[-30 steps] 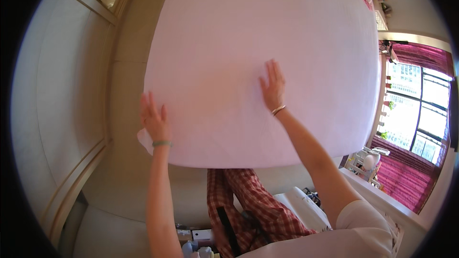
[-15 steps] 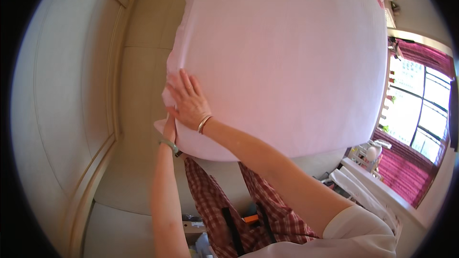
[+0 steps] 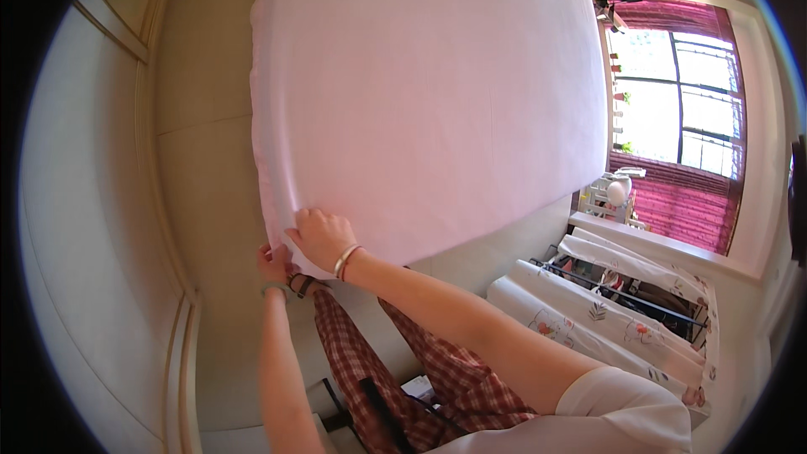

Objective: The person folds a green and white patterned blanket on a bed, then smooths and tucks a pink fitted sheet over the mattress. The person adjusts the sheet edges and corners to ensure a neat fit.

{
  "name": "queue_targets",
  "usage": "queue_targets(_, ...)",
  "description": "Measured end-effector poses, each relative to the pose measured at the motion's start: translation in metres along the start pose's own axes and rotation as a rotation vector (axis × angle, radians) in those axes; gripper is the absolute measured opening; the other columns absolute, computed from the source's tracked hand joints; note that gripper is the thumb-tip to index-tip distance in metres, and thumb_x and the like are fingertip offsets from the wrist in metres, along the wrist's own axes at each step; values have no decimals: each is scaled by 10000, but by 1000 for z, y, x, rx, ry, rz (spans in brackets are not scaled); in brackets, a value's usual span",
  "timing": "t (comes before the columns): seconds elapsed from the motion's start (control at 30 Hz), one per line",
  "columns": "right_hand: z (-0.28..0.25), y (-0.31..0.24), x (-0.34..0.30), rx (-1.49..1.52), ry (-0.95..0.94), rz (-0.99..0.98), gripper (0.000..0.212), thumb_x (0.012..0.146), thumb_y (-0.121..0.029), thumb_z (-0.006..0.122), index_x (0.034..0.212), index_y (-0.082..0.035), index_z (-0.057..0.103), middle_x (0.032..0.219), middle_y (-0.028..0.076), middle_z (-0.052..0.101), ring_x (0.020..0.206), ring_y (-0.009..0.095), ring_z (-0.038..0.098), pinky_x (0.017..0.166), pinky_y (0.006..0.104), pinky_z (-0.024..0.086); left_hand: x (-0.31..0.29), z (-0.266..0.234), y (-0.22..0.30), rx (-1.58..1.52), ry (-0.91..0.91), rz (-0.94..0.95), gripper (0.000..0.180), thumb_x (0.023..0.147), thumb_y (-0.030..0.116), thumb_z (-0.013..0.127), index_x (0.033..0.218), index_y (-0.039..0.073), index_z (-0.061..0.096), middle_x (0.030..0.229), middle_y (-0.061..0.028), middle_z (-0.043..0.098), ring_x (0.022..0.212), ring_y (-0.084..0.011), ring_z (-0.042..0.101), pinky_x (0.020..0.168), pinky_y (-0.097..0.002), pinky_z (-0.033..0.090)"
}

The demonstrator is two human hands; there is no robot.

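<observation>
A pale pink bed sheet (image 3: 437,109) covers the mattress, its border hanging along the left side. At the near left corner, my left hand (image 3: 273,264) is low beside the mattress, its fingers closed on the sheet's hanging edge. My right hand (image 3: 324,237) rests on top of that corner with its fingers curled in and pressed together on the fabric. A smooth ridge runs up the sheet from the right hand along the left side. The right fingertips are partly hidden, so how much cloth they grip does not show.
Pale wardrobe doors (image 3: 92,202) line the left, across a strip of tiled floor (image 3: 206,143). My sandalled foot (image 3: 304,284) stands just below the corner. To the right are a rack under a white floral cloth (image 3: 580,311) and a window (image 3: 672,92) with magenta curtains.
My right hand has gone from lying flat with fingers spread to curled on the corner. My left hand has come out from under the sheet's edge. The view has shifted, showing more of the rack.
</observation>
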State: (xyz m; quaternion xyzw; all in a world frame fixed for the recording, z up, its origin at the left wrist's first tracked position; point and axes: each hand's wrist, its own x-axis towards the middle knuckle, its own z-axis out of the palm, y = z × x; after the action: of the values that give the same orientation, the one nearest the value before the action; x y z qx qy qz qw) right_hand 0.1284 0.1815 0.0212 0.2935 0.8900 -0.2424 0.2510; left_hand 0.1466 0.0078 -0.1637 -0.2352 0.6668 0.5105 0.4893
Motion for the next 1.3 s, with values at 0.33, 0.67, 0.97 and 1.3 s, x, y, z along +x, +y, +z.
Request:
queue_targets(0.33,33,-8,-2,-194,-63,-89,90,817,-130,574,844,-44,580,741,84,655,672,290,661,596,435,517,26,-39,-42,209,198,224,201,923,198,605,922,2,560,688,-55,568,537,-134,516,489,-294,462)
queue_targets(0.67,-11,8,-27,31,250,-233,466,881,-243,570,1331,-195,457,1349,143,420,1217,323,447,906,495,426,65,-72,-122,468,402,723,589,877,227,666,1381,55,414,957,-133,612,791,-237,611,613,-380,530)
queue_targets(0.97,65,-20,-84,-275,156,-154,615,839,-264,600,1404,-124,399,1559,141,147,1440,365,114,1072,662,179,11,-17,-72,-763,-399,-339,648,916,470,546,1448,179,315,1317,-118,479,818,-247,637,553,-363,528)
queue_targets(1.3,125,70,-182,-357,-727,-340,355,843,-199,553,1170,-95,643,1194,130,559,1251,263,408,1019,486,316,91,-84,-121,-866,355,-323,643,917,543,488,1444,214,323,1386,-112,423,975,-259,601,704,-458,522)
